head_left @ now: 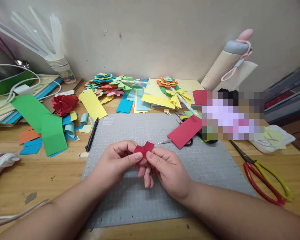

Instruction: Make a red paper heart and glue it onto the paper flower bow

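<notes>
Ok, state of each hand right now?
Left hand: closed, pinching the small red paper.
Right hand: closed, pinching the same paper's other side.

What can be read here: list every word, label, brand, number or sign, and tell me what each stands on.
"A3": faint, on the gray cutting mat, at its far left corner; the print around it is too blurred to read.
Bottle: a small mark low on its side, too small to read.
Nothing else shows legible text.
</notes>
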The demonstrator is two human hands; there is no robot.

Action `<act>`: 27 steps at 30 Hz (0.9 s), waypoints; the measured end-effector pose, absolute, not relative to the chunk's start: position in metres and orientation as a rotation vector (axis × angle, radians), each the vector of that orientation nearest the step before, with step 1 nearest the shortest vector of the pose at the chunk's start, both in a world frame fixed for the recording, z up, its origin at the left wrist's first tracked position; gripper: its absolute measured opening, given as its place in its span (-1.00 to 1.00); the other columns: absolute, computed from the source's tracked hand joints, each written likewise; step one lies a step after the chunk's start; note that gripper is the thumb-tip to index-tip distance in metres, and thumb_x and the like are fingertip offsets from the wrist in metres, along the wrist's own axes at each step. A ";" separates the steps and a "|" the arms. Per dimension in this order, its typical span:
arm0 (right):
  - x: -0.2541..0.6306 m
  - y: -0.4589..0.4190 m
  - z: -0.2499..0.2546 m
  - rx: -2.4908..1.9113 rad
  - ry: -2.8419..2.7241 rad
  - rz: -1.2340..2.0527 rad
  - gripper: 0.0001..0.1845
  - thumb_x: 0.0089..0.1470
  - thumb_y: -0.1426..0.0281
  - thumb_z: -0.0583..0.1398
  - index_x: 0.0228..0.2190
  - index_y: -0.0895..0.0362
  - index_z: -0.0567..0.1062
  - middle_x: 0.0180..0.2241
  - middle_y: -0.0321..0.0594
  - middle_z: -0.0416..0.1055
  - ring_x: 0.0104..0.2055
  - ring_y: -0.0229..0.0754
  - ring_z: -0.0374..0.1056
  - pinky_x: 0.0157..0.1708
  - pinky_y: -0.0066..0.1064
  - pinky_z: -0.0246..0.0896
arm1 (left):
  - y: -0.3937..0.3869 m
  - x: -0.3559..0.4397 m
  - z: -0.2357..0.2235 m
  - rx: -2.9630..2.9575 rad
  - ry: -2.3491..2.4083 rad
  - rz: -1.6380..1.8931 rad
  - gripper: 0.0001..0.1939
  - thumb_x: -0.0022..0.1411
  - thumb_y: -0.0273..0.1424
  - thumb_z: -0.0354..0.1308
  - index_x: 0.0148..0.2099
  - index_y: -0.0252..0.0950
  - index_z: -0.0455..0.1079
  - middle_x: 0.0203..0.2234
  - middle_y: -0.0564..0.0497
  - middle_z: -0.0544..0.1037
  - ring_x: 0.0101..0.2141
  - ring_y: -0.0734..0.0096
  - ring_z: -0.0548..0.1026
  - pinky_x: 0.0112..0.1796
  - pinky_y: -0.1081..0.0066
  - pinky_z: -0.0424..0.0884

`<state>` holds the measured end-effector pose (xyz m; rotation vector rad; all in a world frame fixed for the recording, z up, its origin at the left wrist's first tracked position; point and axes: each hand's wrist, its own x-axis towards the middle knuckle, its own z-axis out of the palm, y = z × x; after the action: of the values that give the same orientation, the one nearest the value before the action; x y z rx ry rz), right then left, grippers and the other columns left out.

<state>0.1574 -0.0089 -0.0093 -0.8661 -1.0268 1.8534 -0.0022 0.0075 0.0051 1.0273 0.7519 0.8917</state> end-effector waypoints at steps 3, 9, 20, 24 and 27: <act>0.158 -0.008 -0.008 -0.943 -1.075 1.816 -0.64 0.14 0.14 0.13 -0.49 0.18 0.41 -0.59 -0.30 0.40 -0.69 -0.39 0.30 -0.71 -0.56 0.18 | 0.006 -0.001 0.002 0.955 0.776 0.880 -0.82 0.16 -0.39 0.23 -0.44 -0.30 0.33 -0.55 0.10 0.49 -0.55 0.50 0.44 -0.43 0.42 0.32; 0.158 -0.010 -0.007 -1.015 -1.186 1.771 -0.64 0.15 0.15 0.13 -0.52 0.16 0.38 -0.62 -0.34 0.36 -0.70 -0.43 0.24 -0.72 -0.58 0.14 | 0.005 0.001 0.003 0.955 0.842 0.854 -0.80 0.19 -0.32 0.21 -0.40 -0.29 0.30 -0.59 0.13 0.45 -0.56 0.51 0.44 -0.47 0.45 0.27; 0.159 -0.011 -0.009 -1.003 -1.194 1.771 -0.70 0.11 0.22 0.16 -0.53 0.15 0.35 -0.62 -0.37 0.35 -0.71 -0.43 0.22 -0.71 -0.57 0.10 | 0.004 0.001 0.006 1.014 0.857 0.886 -0.78 0.16 -0.32 0.21 -0.44 -0.29 0.27 -0.58 0.13 0.42 -0.56 0.55 0.38 -0.47 0.46 0.26; 0.161 -0.008 -0.006 -1.047 -1.199 1.741 -0.72 0.08 0.27 0.17 -0.58 0.14 0.32 -0.65 -0.39 0.32 -0.73 -0.44 0.19 -0.74 -0.59 0.03 | 0.006 -0.001 0.009 1.120 0.928 0.811 -0.74 0.16 -0.27 0.19 -0.46 -0.29 0.25 -0.62 0.15 0.36 -0.59 0.59 0.27 -0.52 0.51 0.18; 0.162 -0.005 -0.003 -1.044 -1.256 1.774 -0.78 0.05 0.30 0.17 -0.54 0.15 0.37 -0.62 -0.37 0.34 -0.69 -0.41 0.24 -0.70 -0.56 0.12 | 0.008 -0.003 0.010 1.170 0.948 0.745 -0.71 0.15 -0.25 0.19 -0.46 -0.29 0.22 -0.65 0.14 0.36 -0.60 0.59 0.27 -0.54 0.51 0.18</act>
<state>0.1624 -0.0052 -0.0027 -1.0441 -1.2558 1.7738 -0.0034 0.0075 0.0103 1.1702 0.9482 0.7451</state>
